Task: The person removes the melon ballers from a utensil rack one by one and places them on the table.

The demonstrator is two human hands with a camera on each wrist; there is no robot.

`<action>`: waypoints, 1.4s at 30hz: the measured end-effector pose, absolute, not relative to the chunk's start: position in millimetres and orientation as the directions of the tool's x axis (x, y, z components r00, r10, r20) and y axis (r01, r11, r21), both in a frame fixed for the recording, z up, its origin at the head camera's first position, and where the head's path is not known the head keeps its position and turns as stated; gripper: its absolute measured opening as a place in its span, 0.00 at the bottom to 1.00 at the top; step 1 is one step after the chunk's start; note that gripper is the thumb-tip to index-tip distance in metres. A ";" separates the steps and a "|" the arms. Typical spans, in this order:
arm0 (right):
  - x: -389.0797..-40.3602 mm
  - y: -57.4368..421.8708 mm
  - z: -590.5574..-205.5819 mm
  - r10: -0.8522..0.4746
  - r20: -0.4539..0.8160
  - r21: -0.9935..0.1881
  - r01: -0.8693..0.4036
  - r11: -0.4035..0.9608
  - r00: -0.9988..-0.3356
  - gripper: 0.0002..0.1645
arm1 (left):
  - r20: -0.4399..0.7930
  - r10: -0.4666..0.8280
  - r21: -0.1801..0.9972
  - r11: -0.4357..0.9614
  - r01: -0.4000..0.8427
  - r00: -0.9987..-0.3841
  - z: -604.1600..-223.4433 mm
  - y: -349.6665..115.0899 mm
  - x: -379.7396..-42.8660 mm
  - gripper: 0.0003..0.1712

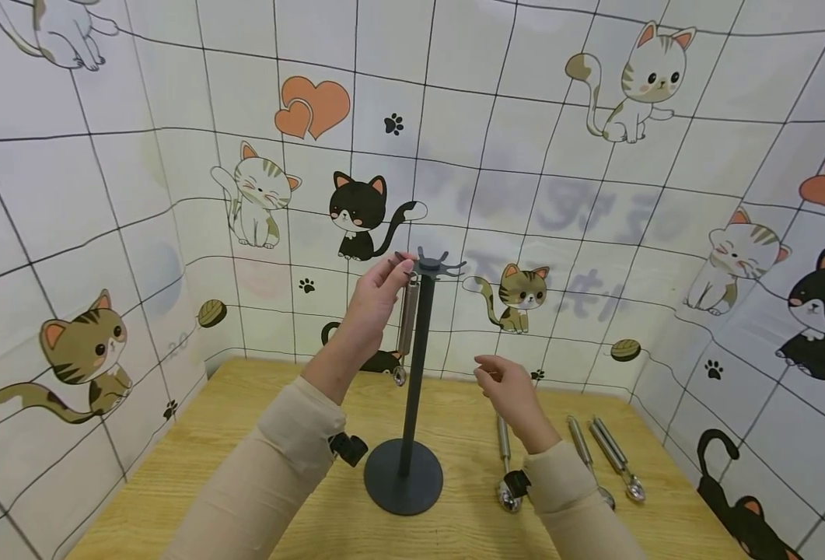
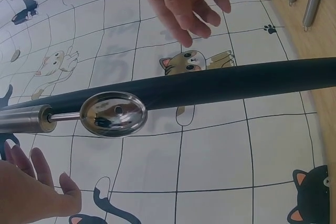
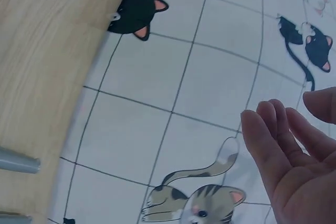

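A dark stand (image 1: pixel 417 365) with a round base and a ring of hooks (image 1: pixel 429 267) rises from the wooden table. Beside its pole, at the left, a metal scoop (image 1: pixel 407 319) hangs upright with its small oval bowl downward. My left hand (image 1: pixel 370 307) is at the scoop's top end by a hook, thumb and forefinger pinching there; the exact contact is hidden. In the left wrist view the shiny bowl (image 2: pixel 114 114) shows in front of the pole. To the pole's right, my right hand (image 1: pixel 510 393) hovers above the table, fingers loosely bent around nothing.
Several metal utensils lie on the table (image 1: pixel 258 435) at the right: a scoop (image 1: pixel 508 496) under the right forearm, another handle (image 1: pixel 580 442), and a scoop (image 1: pixel 618 455) farther right. Cat-patterned wall sheets (image 1: pixel 356 311) enclose the table at back and sides.
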State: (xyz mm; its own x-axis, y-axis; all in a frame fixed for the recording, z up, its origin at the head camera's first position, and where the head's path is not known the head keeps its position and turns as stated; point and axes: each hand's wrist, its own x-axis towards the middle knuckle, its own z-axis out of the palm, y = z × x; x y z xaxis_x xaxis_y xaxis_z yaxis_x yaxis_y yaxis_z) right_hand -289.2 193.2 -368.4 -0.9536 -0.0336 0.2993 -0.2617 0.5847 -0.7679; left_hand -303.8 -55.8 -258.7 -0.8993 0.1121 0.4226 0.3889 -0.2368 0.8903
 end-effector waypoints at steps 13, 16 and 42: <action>-263.4 156.9 -333.3 -0.074 0.529 -0.737 -0.501 0.454 -0.845 0.20 | 0.420 0.105 0.893 -0.222 0.391 -0.901 -258.9 -54.5 -302.0 0.21; -257.1 147.1 -326.9 -0.096 0.560 -0.736 -0.548 0.398 -0.823 0.21 | 0.416 0.101 0.895 -0.221 0.387 -0.904 -259.6 -54.1 -302.1 0.21; -238.2 82.2 -297.7 -0.101 0.707 -0.613 -0.678 0.405 -0.700 0.19 | 0.448 0.091 0.877 -0.239 0.417 -0.889 -261.4 -53.7 -303.6 0.20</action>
State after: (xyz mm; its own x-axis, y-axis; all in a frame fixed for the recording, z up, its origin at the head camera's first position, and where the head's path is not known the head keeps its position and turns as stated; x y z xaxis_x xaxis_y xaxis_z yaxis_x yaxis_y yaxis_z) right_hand -238.2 82.2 -297.7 -0.7001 -0.1011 0.7069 -0.6779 0.4052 -0.6134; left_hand -303.6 -53.7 -261.4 -0.8895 0.0912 0.4478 0.4170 -0.2387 0.8770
